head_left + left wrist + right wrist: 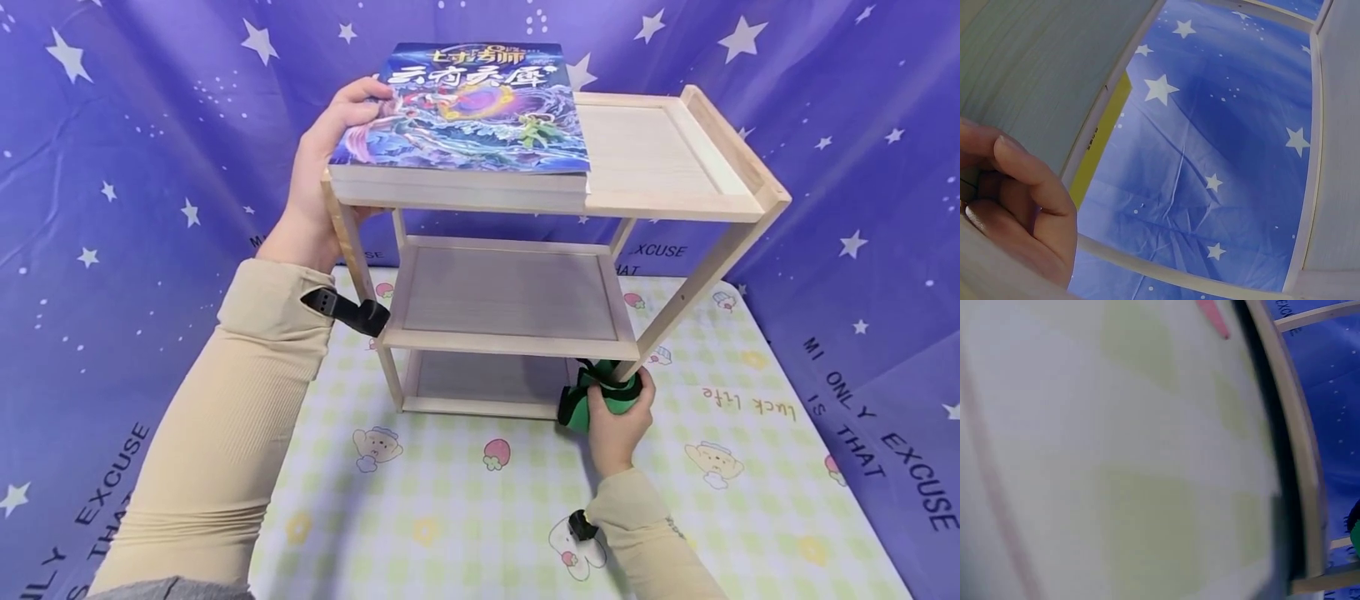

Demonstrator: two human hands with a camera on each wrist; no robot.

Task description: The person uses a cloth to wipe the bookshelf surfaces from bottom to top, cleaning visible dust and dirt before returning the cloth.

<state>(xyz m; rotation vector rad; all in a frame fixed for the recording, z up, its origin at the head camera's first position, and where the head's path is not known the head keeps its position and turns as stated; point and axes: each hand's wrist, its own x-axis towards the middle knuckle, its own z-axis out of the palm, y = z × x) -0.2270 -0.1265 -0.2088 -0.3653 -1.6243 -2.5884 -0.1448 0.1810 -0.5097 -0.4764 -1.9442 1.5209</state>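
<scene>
My left hand grips the upper left end of a small three-tier wooden shelf, its fingertips at the left edge of a thick book. The book has a blue illustrated cover and lies flat on the left part of the top tier. In the left wrist view the fingers curl beside a wooden board. Low at the front right leg, my right hand holds a green and black cloth against the wood. Only a sliver of that cloth shows in the right wrist view.
Under the shelf is a table covered with a green-and-white checked cloth printed with cartoon figures. Purple-blue curtains with white stars stand behind and on both sides. Each sleeve carries a black strap near the wrist.
</scene>
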